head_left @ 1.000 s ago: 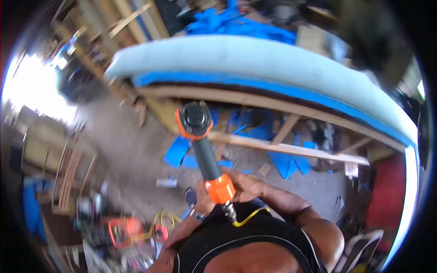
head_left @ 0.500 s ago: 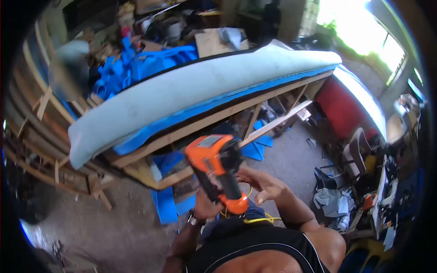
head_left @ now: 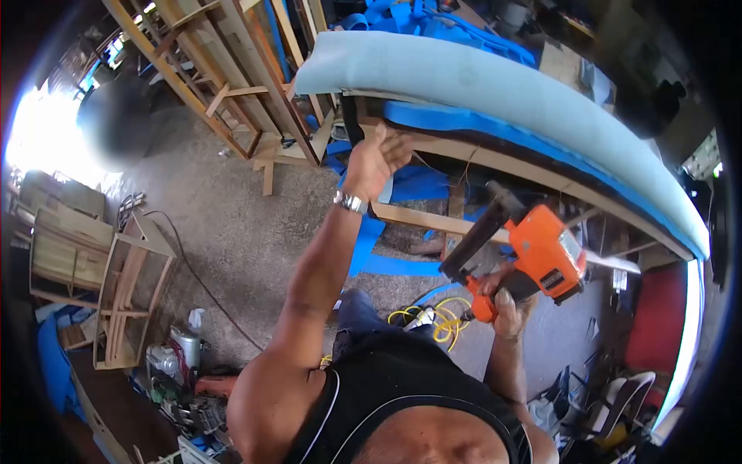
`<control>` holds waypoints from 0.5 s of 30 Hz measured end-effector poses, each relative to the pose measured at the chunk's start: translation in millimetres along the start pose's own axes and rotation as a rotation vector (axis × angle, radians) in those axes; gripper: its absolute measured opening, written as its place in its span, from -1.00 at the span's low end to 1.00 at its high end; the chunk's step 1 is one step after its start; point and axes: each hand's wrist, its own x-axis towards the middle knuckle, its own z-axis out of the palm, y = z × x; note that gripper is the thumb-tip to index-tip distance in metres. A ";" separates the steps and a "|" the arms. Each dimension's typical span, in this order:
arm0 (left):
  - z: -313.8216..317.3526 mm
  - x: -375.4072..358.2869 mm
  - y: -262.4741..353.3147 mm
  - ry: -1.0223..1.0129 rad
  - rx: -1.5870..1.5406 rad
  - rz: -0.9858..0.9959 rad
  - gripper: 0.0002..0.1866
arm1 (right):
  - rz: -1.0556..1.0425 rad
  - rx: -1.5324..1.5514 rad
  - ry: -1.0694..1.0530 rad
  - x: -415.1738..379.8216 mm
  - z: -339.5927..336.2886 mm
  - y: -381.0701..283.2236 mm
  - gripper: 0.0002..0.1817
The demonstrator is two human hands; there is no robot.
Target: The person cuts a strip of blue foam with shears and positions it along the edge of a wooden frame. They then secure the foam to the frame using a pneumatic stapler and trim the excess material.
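My right hand point(head_left: 506, 307) is wrapped around the handle of an orange and black nail gun point(head_left: 549, 247), held up to the right of my torso with its long dark magazine pointing left. My left hand point(head_left: 375, 164), with a metal watch point(head_left: 351, 202) at the wrist, reaches forward with fingers spread. It is close to the near left end of a wooden sofa frame point(head_left: 495, 158) and overlaps it in this view. Pale grey padding point(head_left: 464, 66) covers the frame's top, with blue foam point(head_left: 440, 117) beneath it.
A yellow air hose point(head_left: 448, 325) lies coiled on the floor by my legs. Bare wooden frames point(head_left: 255, 85) stand at the far left, and another wooden frame point(head_left: 135, 290) sits nearer. Blue scraps point(head_left: 398, 265) lie under the sofa frame; a red panel point(head_left: 657, 317) stands at right.
The view has swung left. My left hand has come away from the nail gun and stretched forward to the frame's end; my right hand now grips the gun's handle, held off to the right.
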 end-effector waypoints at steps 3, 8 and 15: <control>-6.0 14.1 18.8 -0.086 -0.163 0.035 -0.70 | -0.077 -0.099 0.115 1.9 33.2 -3.7 -0.56; -31.9 21.8 28.0 -0.208 -0.271 -0.053 -0.80 | 0.114 -0.326 0.287 -24.8 77.8 7.2 -0.78; -31.5 21.5 43.2 -0.065 -0.120 0.071 -0.76 | 0.117 -0.374 0.295 -46.5 132.0 62.1 -0.86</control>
